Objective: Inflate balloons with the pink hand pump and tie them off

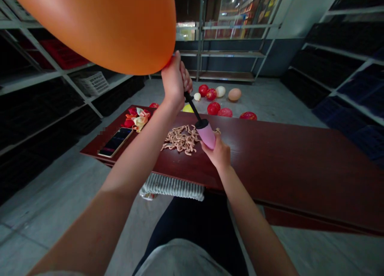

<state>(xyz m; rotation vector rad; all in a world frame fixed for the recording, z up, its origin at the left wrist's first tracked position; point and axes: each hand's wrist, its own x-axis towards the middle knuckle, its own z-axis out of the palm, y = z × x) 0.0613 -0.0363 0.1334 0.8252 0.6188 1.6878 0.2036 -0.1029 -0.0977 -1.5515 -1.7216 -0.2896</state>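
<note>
A large inflated orange balloon (pixel 120 28) fills the upper left of the head view. My left hand (pixel 176 82) is closed at the balloon's lower end, around its neck and the top of a black-and-pink hand pump (pixel 207 135). The fingers hide the joint between balloon and pump. My right hand (pixel 220 152) grips the pink body of the pump at its lower end, over the dark red table (pixel 285 156). The black rod between the two hands slants down to the right. Behind the pump lies a pile of beige curled pieces (pixel 181 139).
On the table's left are a phone (pixel 116 142) and uninflated balloons (pixel 139 119). Red balloons (pixel 213 108) and a tan balloon (pixel 234 94) lie on the floor beyond. Shelves (pixel 231 54) stand behind and at both sides. A grey ribbed cloth (pixel 172 186) hangs at the front edge.
</note>
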